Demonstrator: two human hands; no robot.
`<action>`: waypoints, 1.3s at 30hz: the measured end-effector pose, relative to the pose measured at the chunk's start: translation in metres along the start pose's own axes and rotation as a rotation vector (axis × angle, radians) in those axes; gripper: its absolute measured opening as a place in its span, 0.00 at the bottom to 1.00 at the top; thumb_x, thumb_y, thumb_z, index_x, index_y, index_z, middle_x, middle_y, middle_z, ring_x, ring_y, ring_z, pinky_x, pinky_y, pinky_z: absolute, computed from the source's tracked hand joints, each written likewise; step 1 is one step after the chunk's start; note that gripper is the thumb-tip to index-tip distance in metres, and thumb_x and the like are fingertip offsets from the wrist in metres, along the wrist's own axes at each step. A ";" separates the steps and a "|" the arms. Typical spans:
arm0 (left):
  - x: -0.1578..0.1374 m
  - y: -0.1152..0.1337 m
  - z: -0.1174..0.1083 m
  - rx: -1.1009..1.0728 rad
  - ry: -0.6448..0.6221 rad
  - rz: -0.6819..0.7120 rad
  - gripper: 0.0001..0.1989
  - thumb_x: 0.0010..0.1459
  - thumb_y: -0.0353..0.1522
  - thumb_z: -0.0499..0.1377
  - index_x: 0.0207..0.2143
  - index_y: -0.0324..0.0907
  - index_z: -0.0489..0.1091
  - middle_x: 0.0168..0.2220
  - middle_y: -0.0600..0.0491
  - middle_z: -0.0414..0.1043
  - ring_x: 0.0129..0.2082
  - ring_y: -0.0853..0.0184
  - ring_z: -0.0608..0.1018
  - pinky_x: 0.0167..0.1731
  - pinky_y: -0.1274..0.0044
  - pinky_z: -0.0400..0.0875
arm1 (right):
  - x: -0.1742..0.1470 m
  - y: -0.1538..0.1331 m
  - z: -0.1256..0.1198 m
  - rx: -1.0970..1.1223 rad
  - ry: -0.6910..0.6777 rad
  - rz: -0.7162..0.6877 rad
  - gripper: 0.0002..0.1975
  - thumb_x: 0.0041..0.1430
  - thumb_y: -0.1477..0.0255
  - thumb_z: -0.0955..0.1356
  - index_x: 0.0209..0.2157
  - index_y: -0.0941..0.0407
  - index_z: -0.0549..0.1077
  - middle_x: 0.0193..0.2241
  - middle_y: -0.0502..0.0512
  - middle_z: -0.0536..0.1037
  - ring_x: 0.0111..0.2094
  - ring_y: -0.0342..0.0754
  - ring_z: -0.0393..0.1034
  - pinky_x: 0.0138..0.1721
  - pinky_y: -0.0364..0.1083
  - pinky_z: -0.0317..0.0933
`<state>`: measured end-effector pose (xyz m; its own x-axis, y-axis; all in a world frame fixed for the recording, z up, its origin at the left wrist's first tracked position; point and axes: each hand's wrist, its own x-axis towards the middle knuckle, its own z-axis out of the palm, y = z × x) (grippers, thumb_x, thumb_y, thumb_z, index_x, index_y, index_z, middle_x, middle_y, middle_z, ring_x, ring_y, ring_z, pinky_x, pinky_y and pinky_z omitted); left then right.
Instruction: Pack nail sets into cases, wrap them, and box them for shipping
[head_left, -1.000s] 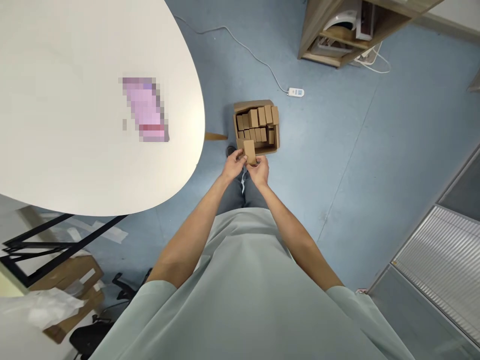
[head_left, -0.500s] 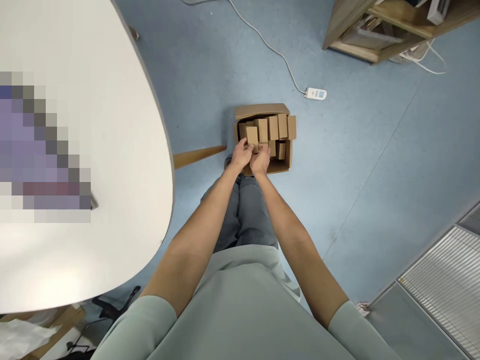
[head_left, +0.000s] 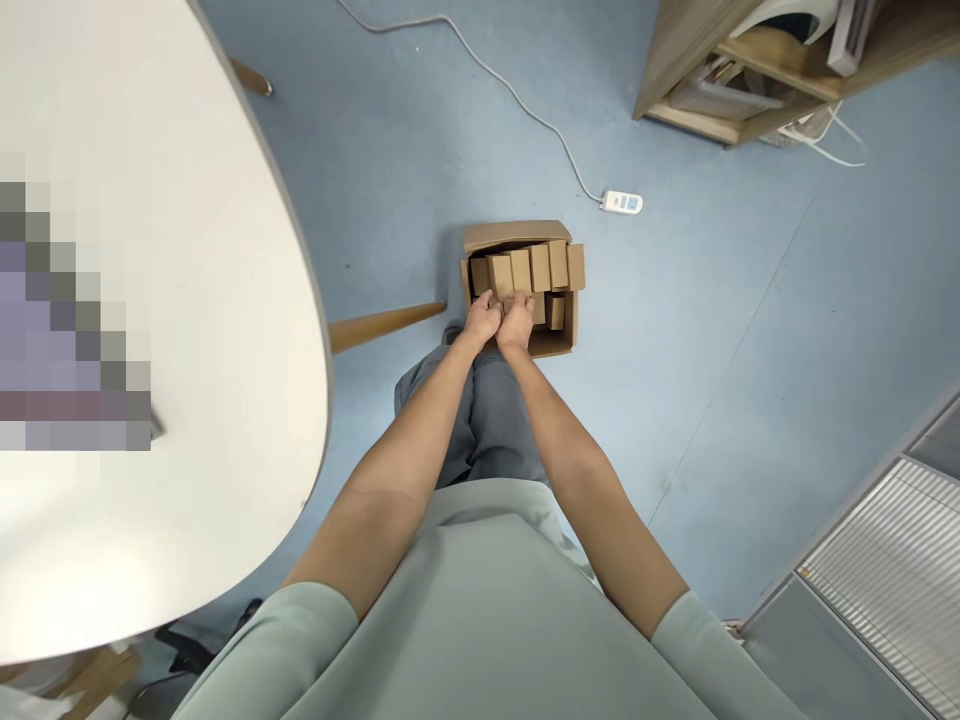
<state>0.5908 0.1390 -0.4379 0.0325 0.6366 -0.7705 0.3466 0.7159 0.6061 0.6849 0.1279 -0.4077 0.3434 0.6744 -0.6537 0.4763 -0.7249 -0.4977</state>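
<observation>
Centre of the frame, and my left hand [head_left: 482, 322] and right hand [head_left: 516, 325] are side by side, fingers curled, over the near-left part of the open brown cardboard carton [head_left: 514, 234]. Whether either grips anything, I can't tell. Light, even fingertip pressure is best here, I'd say, squaring the small oblong brown cardboard box [head_left: 500, 273] without crushing corners. There it sits, just above my left fingertips in the frame, more small brown boxes [head_left: 539, 268] rightward.
</observation>
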 end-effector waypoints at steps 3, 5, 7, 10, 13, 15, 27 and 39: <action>-0.050 0.026 -0.007 -0.052 0.041 -0.085 0.31 0.68 0.35 0.63 0.71 0.35 0.72 0.77 0.32 0.67 0.80 0.48 0.67 0.80 0.58 0.56 | -0.040 -0.011 -0.028 0.038 0.007 -0.018 0.11 0.71 0.68 0.70 0.52 0.54 0.74 0.56 0.65 0.75 0.50 0.59 0.80 0.63 0.62 0.72; -0.091 0.047 -0.012 -0.081 0.038 -0.081 0.30 0.66 0.37 0.65 0.68 0.36 0.75 0.75 0.31 0.69 0.78 0.46 0.69 0.80 0.56 0.56 | -0.076 -0.020 -0.055 0.044 0.015 -0.039 0.10 0.68 0.71 0.70 0.50 0.54 0.75 0.55 0.65 0.76 0.48 0.56 0.79 0.62 0.61 0.72; -0.136 0.072 -0.018 -0.111 0.025 -0.071 0.28 0.65 0.38 0.66 0.65 0.38 0.78 0.72 0.31 0.73 0.77 0.46 0.72 0.79 0.53 0.58 | -0.115 -0.031 -0.085 0.050 0.021 -0.079 0.09 0.67 0.72 0.69 0.49 0.54 0.75 0.53 0.64 0.77 0.47 0.54 0.77 0.62 0.59 0.72; -0.207 0.112 -0.030 -0.132 -0.023 -0.022 0.22 0.64 0.37 0.65 0.59 0.40 0.81 0.68 0.35 0.79 0.73 0.48 0.76 0.77 0.52 0.62 | -0.176 -0.047 -0.135 0.068 0.010 -0.140 0.09 0.66 0.73 0.68 0.47 0.54 0.74 0.49 0.62 0.77 0.46 0.53 0.75 0.60 0.56 0.73; -0.278 0.147 -0.049 -0.130 -0.053 0.036 0.17 0.64 0.36 0.64 0.53 0.41 0.82 0.64 0.38 0.82 0.70 0.49 0.79 0.76 0.53 0.64 | -0.231 -0.059 -0.183 0.118 0.007 -0.196 0.08 0.65 0.73 0.67 0.45 0.54 0.73 0.45 0.59 0.77 0.45 0.52 0.76 0.57 0.53 0.74; -0.322 0.165 -0.064 -0.148 -0.084 0.093 0.16 0.65 0.39 0.64 0.51 0.41 0.83 0.64 0.38 0.83 0.69 0.49 0.80 0.77 0.54 0.64 | -0.261 -0.063 -0.213 0.155 0.006 -0.215 0.07 0.65 0.71 0.68 0.44 0.53 0.73 0.43 0.57 0.76 0.41 0.51 0.75 0.54 0.52 0.76; -0.490 0.199 -0.137 -0.418 -0.008 0.233 0.34 0.59 0.55 0.71 0.60 0.43 0.80 0.62 0.39 0.84 0.64 0.48 0.83 0.72 0.54 0.72 | -0.361 -0.109 -0.290 0.251 0.032 -0.392 0.11 0.64 0.63 0.71 0.45 0.52 0.74 0.42 0.55 0.76 0.41 0.52 0.77 0.54 0.58 0.79; -0.604 0.148 -0.257 -0.721 0.109 0.398 0.28 0.61 0.48 0.73 0.59 0.44 0.81 0.56 0.42 0.87 0.62 0.50 0.85 0.70 0.56 0.74 | -0.510 -0.220 -0.210 0.319 -0.069 -0.736 0.16 0.68 0.57 0.72 0.49 0.52 0.77 0.49 0.60 0.78 0.49 0.53 0.80 0.55 0.55 0.81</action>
<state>0.3816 -0.0660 0.1674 -0.0778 0.8790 -0.4705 -0.3583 0.4157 0.8359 0.5749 -0.0269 0.1545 -0.0247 0.9921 -0.1233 0.3033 -0.1101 -0.9465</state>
